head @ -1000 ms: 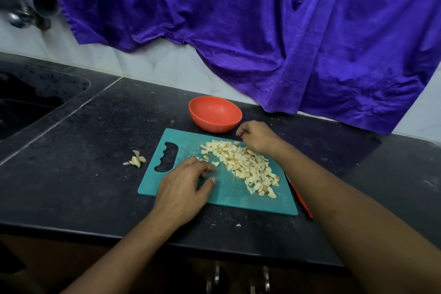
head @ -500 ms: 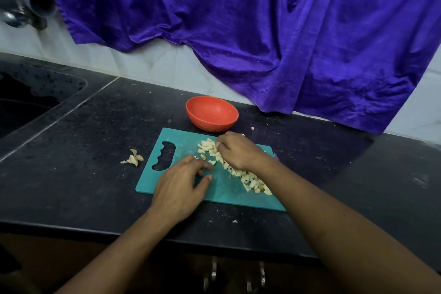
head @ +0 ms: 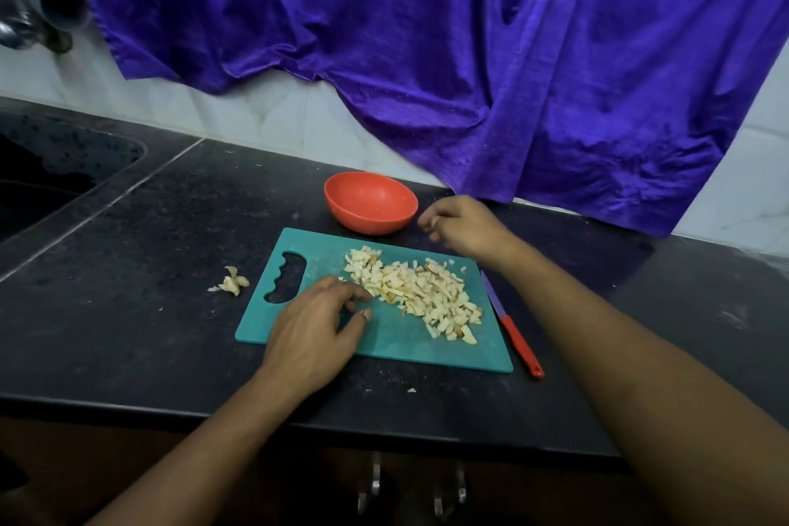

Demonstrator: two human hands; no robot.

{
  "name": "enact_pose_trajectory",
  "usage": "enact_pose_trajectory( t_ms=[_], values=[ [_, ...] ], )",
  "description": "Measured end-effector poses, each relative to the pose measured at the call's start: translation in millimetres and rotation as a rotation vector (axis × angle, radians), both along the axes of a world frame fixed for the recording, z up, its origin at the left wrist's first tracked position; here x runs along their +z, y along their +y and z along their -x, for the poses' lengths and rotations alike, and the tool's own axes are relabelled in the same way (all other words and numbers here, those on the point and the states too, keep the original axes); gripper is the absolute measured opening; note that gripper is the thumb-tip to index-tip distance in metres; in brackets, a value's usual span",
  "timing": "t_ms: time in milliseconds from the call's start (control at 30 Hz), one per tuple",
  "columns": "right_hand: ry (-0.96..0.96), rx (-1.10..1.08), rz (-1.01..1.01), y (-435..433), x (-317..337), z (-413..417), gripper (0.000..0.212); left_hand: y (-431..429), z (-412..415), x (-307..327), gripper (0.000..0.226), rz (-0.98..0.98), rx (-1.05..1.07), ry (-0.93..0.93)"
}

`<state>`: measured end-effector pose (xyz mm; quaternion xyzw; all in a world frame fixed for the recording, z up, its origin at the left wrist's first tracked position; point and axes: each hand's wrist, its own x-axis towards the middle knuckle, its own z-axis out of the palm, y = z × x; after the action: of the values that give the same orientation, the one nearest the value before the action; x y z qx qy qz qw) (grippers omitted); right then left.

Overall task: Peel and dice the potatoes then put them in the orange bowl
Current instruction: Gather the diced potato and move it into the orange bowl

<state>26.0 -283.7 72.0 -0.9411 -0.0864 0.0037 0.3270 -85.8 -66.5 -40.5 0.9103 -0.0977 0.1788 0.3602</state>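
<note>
A pile of diced potato (head: pixel 420 295) lies on the teal cutting board (head: pixel 384 337). The orange bowl (head: pixel 370 203) stands just behind the board, and its visible inside looks bare. My left hand (head: pixel 314 327) rests on the board with relaxed fingers touching the pile's left edge. Beside the bowl's right rim, above the board's far right corner, my right hand (head: pixel 463 226) has curled fingers pinching what looks like a small pale bit of potato.
A knife (head: pixel 514 335) with a red handle lies along the board's right edge. Potato peel scraps (head: pixel 232 282) sit left of the board. A sink (head: pixel 47 179) is sunk into the black counter at far left. A purple cloth (head: pixel 469 56) hangs on the back wall.
My right hand went down onto the diced pile, then rose back to the right of the bowl. The left hand stayed on the board.
</note>
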Motion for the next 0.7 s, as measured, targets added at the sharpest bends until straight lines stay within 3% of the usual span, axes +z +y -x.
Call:
enact_pose_trajectory(
  t_ms=[233,467,700],
  values=[
    [0.108,-0.227,0.024,-43,-17,-4,0.024,-1,0,0,0.019,0.006,-0.003,0.006],
    [0.117,-0.161,0.288,-30,-41,-4,0.027,0,-1,0,0.019,0.005,-0.004,0.007],
    [0.119,-0.037,0.268,-6,-42,6,0.027,0,-1,-1,0.019,-0.002,-0.009,0.001]
  ],
)
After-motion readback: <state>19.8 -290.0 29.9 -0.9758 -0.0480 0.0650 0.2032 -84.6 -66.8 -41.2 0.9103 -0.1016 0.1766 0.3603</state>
